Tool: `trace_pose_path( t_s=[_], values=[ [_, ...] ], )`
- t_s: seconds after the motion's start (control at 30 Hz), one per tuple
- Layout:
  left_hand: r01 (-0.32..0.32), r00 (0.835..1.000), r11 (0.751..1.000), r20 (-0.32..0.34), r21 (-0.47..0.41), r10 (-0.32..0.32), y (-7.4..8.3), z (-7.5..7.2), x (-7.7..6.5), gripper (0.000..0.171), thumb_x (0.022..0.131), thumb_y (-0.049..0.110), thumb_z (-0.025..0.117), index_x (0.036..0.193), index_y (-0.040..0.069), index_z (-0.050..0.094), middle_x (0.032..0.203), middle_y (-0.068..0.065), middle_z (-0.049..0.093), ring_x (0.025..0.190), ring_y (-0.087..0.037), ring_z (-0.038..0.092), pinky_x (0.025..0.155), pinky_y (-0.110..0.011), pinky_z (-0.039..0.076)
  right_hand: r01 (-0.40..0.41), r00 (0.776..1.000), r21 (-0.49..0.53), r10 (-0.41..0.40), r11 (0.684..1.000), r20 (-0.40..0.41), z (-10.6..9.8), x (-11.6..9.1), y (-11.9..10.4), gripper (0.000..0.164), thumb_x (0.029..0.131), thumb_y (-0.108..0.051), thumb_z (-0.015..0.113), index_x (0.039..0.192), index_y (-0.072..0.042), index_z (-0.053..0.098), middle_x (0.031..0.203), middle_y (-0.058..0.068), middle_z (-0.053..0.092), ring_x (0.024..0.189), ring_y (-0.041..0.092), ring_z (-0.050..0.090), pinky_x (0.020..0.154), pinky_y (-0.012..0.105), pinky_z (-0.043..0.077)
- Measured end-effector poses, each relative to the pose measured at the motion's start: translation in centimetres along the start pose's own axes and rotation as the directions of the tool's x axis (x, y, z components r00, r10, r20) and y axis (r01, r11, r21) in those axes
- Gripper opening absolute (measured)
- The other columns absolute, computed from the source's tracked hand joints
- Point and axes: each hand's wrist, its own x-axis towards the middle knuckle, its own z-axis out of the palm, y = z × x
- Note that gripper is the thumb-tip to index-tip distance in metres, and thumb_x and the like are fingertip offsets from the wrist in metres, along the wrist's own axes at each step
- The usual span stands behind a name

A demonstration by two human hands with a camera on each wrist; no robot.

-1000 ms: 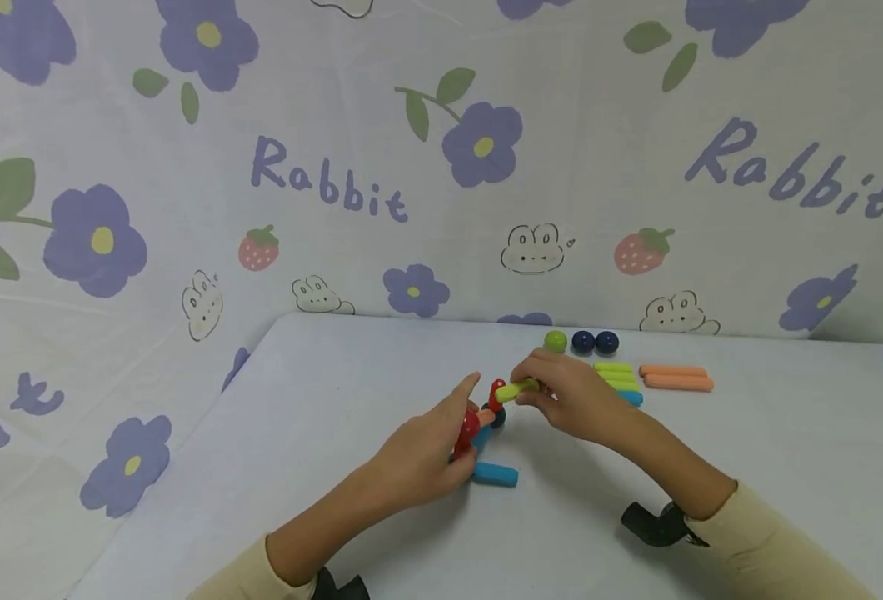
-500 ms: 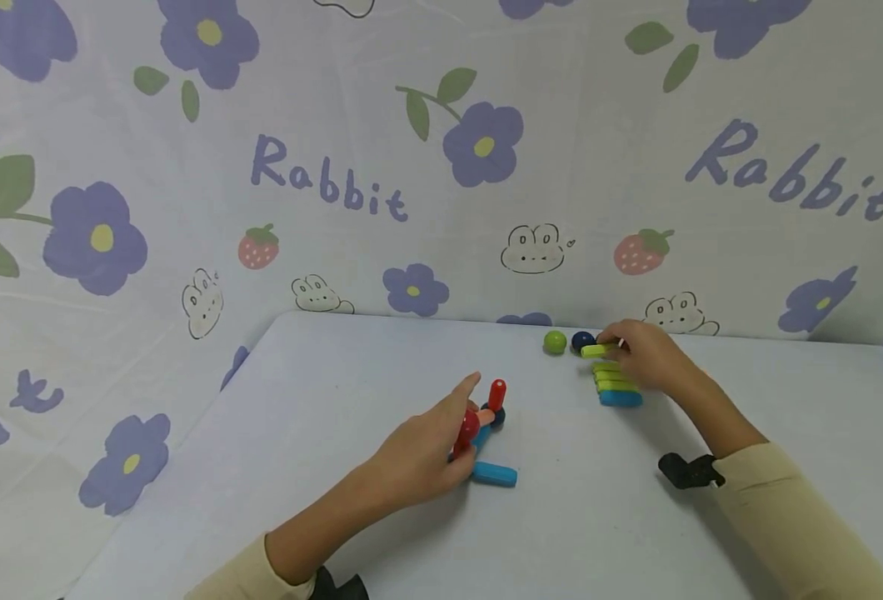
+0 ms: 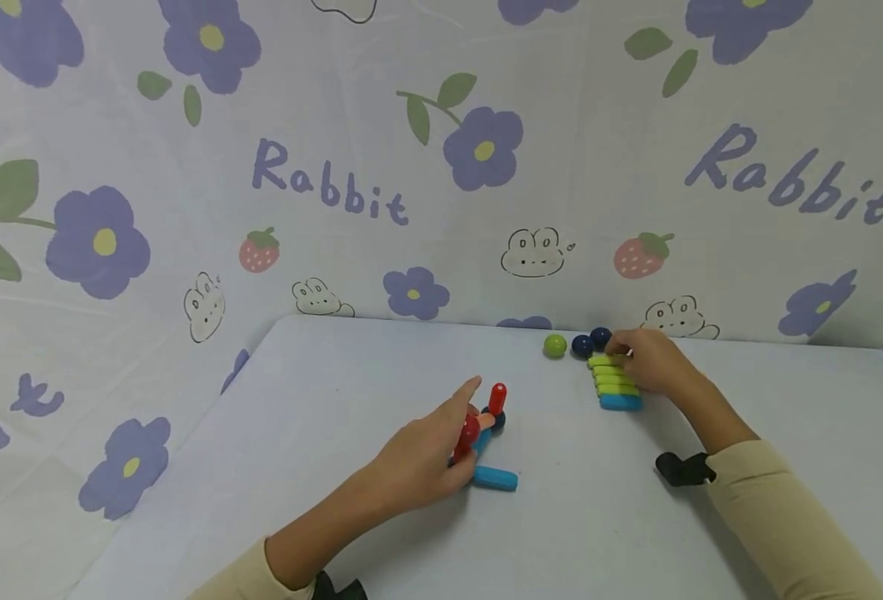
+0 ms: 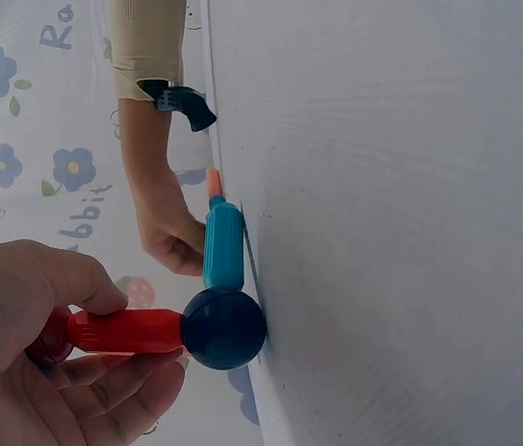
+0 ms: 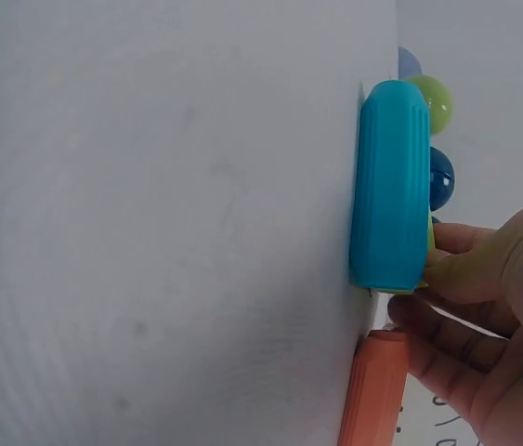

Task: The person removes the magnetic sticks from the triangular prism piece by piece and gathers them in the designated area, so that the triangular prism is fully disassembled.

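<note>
In the head view my left hand holds a built frame of rods and balls. The left wrist view shows its thumb and fingers round a red rod, which joins a navy ball with a blue rod above it. Another red rod points up from the frame, and a blue rod lies low beside the hand. My right hand pinches the end of a yellow-green rod at the back of a row of similar rods. Its fingertips are partly hidden.
A blue rod lies at the front of the row. Behind it sit a green ball and two navy balls. An orange rod shows near the right hand in the right wrist view. A patterned cloth hangs behind the table.
My right hand carries a yellow-green rod from beside the left-hand frame to the row at the right. One navy ball has shifted slightly back. The left hand stays in place.
</note>
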Motion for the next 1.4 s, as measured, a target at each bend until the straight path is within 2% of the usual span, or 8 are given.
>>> trace_pose_path(
  t_s=[0.17,0.37,0.57,1.13,1.27,1.4],
  values=[
    [-0.008,1.0,1.0,-0.003,0.001,0.008,0.2,-0.1,0.0,0.089,0.088,0.013,0.075,0.158,0.007,0.021,0.132,-0.007,0.058,0.088,-0.012,0.057,0.07,-0.014,0.05,-0.008,1.0,0.01,0.008,1.0,0.012,-0.1,-0.2,0.1,0.027,0.09,0.01,0.055,0.114,0.006,0.068,0.112,0.027,0.065,0.105,0.042,0.058,0.093,0.059,0.046],
    [-0.007,1.0,1.0,-0.001,-0.002,0.007,0.1,0.0,0.1,0.088,0.088,0.013,0.075,0.158,0.006,0.021,0.131,-0.007,0.058,0.085,-0.011,0.056,0.07,-0.014,0.05,0.056,0.998,0.034,-0.057,0.998,0.038,0.0,-0.4,-0.2,0.033,0.091,0.012,0.049,0.118,0.007,0.067,0.119,0.027,0.064,0.108,0.043,0.06,0.093,0.058,0.047],
    [-0.008,1.0,1.0,-0.008,0.002,0.008,0.1,0.1,0.0,0.089,0.088,0.013,0.075,0.158,0.007,0.021,0.132,-0.007,0.058,0.088,-0.012,0.058,0.074,-0.015,0.052,0.093,0.994,0.021,-0.095,0.995,0.061,0.2,-0.5,-0.2,0.028,0.096,0.007,0.052,0.119,0.004,0.068,0.118,0.025,0.064,0.106,0.041,0.06,0.093,0.057,0.048],
    [0.001,1.0,1.0,-0.004,-0.005,-0.001,0.1,0.1,0.0,0.091,0.088,0.013,0.076,0.159,0.009,0.02,0.134,-0.006,0.058,0.095,-0.013,0.06,0.077,-0.017,0.053,0.119,0.991,-0.007,-0.118,0.993,0.064,0.3,-0.8,-0.5,0.026,0.096,0.003,0.055,0.12,0.006,0.066,0.114,0.022,0.066,0.105,0.039,0.061,0.092,0.056,0.049],
    [-0.002,1.0,1.0,-0.005,-0.006,0.002,0.1,0.1,0.0,0.091,0.088,0.014,0.076,0.159,0.009,0.019,0.134,-0.006,0.058,0.097,-0.013,0.06,0.079,-0.018,0.053,0.146,0.989,-0.015,-0.145,0.989,0.029,0.4,-1.0,-1.4,0.029,0.095,0.001,0.058,0.123,0.006,0.065,0.119,0.024,0.064,0.113,0.042,0.058,0.096,0.058,0.046],
    [-0.005,1.0,1.0,-0.006,-0.009,0.005,0.1,0.2,0.1,0.089,0.088,0.013,0.076,0.158,0.009,0.02,0.134,-0.006,0.058,0.097,-0.013,0.06,0.079,-0.019,0.053,0.246,0.969,0.034,-0.246,0.969,-0.015,0.6,-1.2,-3.7,0.028,0.092,0.003,0.062,0.119,0.006,0.067,0.119,0.023,0.066,0.115,0.042,0.059,0.097,0.057,0.046]
  ],
)
